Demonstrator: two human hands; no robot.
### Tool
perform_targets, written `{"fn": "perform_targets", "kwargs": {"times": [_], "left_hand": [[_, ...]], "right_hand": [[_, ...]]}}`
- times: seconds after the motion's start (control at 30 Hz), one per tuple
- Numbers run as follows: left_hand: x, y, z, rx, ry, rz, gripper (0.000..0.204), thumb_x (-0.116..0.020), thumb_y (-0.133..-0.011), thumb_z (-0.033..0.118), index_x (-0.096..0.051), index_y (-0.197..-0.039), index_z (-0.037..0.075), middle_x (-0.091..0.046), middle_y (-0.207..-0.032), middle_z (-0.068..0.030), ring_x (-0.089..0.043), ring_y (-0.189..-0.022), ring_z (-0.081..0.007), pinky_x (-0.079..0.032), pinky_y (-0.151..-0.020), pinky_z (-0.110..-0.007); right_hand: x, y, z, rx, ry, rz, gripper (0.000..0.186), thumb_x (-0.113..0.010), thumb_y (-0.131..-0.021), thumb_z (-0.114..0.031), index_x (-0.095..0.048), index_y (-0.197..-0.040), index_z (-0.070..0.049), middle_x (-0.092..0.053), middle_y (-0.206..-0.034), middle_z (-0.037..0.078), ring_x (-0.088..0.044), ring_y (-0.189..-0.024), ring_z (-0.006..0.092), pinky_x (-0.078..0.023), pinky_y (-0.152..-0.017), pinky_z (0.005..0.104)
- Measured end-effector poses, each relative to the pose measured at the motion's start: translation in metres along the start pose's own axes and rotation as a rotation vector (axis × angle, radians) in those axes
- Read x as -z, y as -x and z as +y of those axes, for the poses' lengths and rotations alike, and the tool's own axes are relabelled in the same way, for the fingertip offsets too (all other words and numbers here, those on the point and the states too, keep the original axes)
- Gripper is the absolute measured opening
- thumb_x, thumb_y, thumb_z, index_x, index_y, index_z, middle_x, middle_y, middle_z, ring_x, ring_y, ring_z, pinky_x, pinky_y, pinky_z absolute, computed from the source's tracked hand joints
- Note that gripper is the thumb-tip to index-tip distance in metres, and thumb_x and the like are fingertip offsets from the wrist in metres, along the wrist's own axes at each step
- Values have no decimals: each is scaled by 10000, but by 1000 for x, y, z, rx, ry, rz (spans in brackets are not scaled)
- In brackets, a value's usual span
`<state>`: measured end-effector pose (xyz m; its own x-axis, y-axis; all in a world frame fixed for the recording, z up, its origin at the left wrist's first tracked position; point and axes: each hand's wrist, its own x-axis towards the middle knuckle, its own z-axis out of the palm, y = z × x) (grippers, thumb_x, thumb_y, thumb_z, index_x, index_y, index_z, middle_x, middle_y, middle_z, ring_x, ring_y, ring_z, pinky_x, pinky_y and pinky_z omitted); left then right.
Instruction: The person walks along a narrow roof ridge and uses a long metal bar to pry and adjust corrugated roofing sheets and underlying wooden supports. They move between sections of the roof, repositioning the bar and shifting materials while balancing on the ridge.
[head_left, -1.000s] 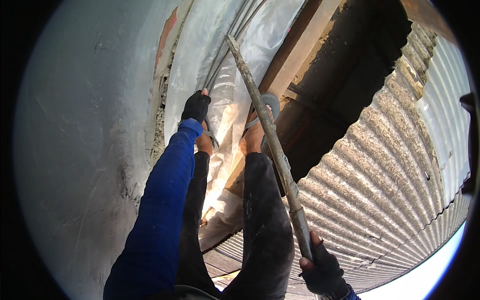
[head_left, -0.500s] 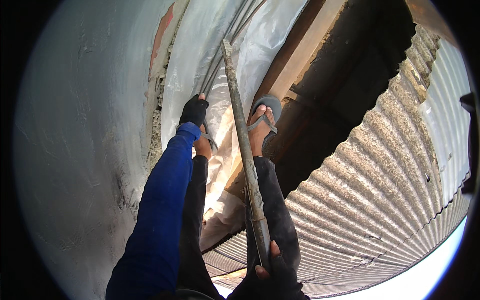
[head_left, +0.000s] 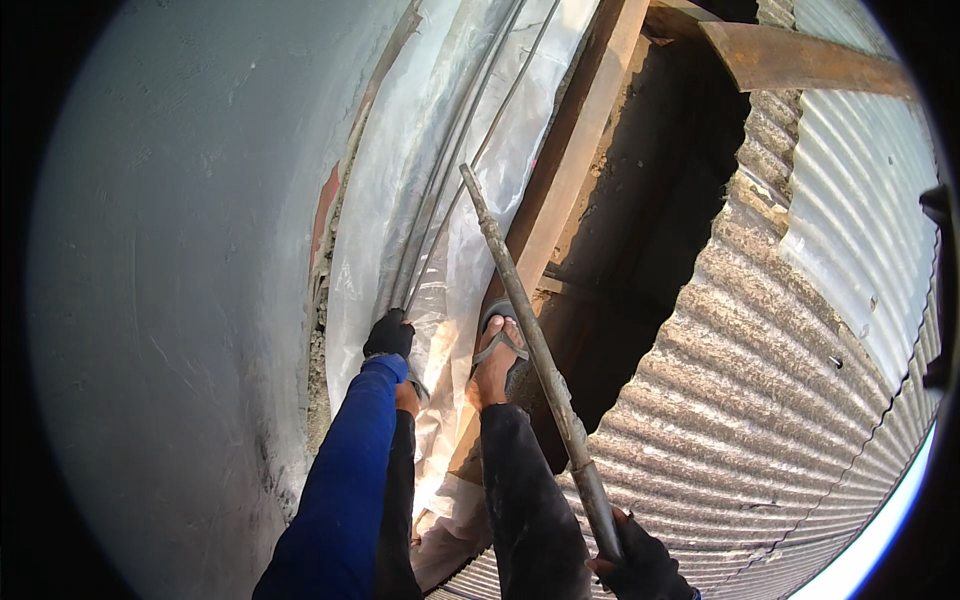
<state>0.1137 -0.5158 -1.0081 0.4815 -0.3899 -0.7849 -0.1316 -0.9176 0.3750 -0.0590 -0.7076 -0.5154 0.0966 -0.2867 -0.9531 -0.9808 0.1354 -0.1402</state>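
My right hand (head_left: 640,562), in a dark fingerless glove, is closed around the lower end of a long metal pipe (head_left: 535,335) crusted with dried cement. The pipe slants up and left, past my right foot. Farther forward, near my left foot, my left hand (head_left: 390,334) in a black glove is closed on a few thin grey rods (head_left: 437,205). These rods run from the hand toward the far edge, over clear plastic sheeting (head_left: 372,215). Most fingers of the left hand are hidden from above.
A smooth grey wall (head_left: 190,300) rises on the left. A wooden beam (head_left: 575,150) lies beside a dark opening (head_left: 655,220), with my sandalled right foot (head_left: 495,355) on its edge. Corrugated roofing sheets (head_left: 740,390) spread to the right; a rusty metal piece (head_left: 800,60) crosses the far right.
My right hand and the pipe's lower end have shifted right. The view has tilted forward, so my feet and left hand appear lower and more of the rods and beam shows.
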Motion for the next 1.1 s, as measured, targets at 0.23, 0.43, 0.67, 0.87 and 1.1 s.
{"fn": "perform_targets", "kwargs": {"times": [0.23, 0.43, 0.67, 0.87, 1.1], "left_hand": [[35, 16, 8, 4, -46, -72, 271, -625, -830, 293, -592, -963, 59, -652, -996, -209, -611, -982, -421, -480, -811, -514], [59, 46, 21, -157, -10, -80, 251, -627, -838, 270, -582, -995, 79, -660, -951, -181, -626, -932, -405, -487, -783, -512], [109, 83, 34, -124, -111, -87, 268, -627, -844, 250, -576, -1062, 103, -683, -935, -176, -646, -930, -390, -507, -767, -502], [137, 70, 8, -136, -30, -9, 176, -628, -830, 213, -579, -964, 110, -676, -850, -163, -657, -848, -386, -501, -700, -495], [131, 60, 1, -70, -133, -23, 223, -656, -783, 157, -538, -965, 105, -661, -840, -137, -653, -847, -370, -500, -712, -487]], "right_hand": [[15, -4, 12, -91, -542, 17, 640, -592, -837, 64, -380, -1429, -56, -556, -692, 25, -506, -490, 111, -438, -426, 245], [43, 28, -4, -142, -935, -72, 542, -689, -817, -53, -450, -1300, 5, -571, -684, 59, -514, -453, 142, -449, -428, 258], [76, 19, -10, 3, -879, -84, 623, -674, -828, 18, -368, -1370, 17, -587, -740, 104, -575, -532, 184, -484, -465, 316], [155, -11, -41, 55, -514, 11, 546, -681, -821, 43, -444, -1311, -3, -587, -719, 71, -579, -529, 145, -467, -456, 274], [225, -62, -80, 115, -218, -30, 705, -662, -815, 58, -341, -1440, 2, -577, -721, 79, -569, -522, 144, -471, -462, 286]]}}
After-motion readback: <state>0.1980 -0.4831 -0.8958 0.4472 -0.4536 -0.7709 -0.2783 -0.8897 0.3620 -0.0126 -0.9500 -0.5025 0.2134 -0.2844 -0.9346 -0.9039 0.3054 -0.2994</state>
